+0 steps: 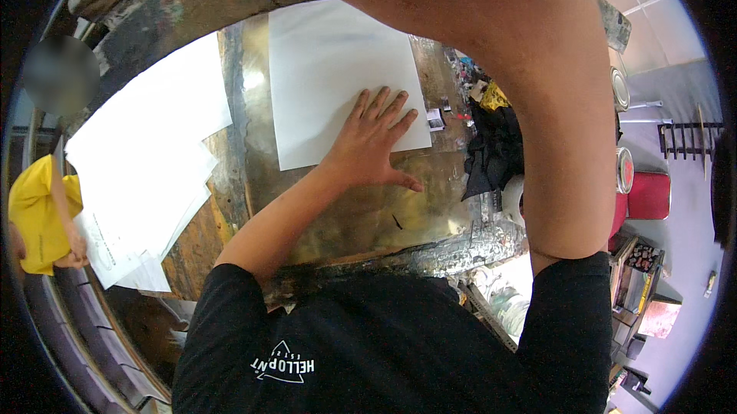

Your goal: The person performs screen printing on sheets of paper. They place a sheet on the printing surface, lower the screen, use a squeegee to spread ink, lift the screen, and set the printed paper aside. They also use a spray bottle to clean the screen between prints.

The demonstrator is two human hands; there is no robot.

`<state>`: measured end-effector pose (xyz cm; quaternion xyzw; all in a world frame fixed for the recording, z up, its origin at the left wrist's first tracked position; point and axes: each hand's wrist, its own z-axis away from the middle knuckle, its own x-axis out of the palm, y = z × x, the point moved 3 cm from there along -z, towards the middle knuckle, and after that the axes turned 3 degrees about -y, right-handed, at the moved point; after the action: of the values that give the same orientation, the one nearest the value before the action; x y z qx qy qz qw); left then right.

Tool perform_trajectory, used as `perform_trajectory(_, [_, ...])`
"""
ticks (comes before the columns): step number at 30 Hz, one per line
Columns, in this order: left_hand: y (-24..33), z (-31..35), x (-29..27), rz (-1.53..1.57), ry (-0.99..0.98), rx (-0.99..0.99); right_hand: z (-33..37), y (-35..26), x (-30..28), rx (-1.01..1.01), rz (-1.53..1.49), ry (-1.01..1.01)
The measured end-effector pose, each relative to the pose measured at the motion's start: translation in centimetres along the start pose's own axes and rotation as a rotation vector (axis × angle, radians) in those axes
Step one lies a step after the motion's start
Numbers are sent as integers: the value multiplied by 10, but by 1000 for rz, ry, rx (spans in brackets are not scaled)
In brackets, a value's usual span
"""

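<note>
left hand (374, 145) flat, fingers spread | right arm raised, hand unseen

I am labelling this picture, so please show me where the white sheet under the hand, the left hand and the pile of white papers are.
white sheet (330, 69), head view, on its bare middle.
left hand (374, 145), head view, on the back of the hand.
pile of white papers (146, 161), head view, on the top sheet.
</note>
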<state>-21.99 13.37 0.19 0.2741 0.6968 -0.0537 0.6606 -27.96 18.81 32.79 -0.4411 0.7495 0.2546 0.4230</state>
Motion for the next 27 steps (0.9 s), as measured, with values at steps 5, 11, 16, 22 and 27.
perform_trajectory(5, [6,10,-4,-6,42,11,-3,-10,-4,-3,-20,-22])
perform_trajectory(11, [-30,75,-86,205,447,-280,0,-28,-1,-4,-4,-36])
perform_trajectory(16, [-50,193,-175,1139,940,-434,49,-35,48,-15,115,83])
perform_trajectory(22, [-35,240,-79,479,576,-782,138,-32,154,77,-5,-466])
perform_trajectory(27, [-46,251,-43,-14,398,-789,181,-59,187,113,-3,-535])
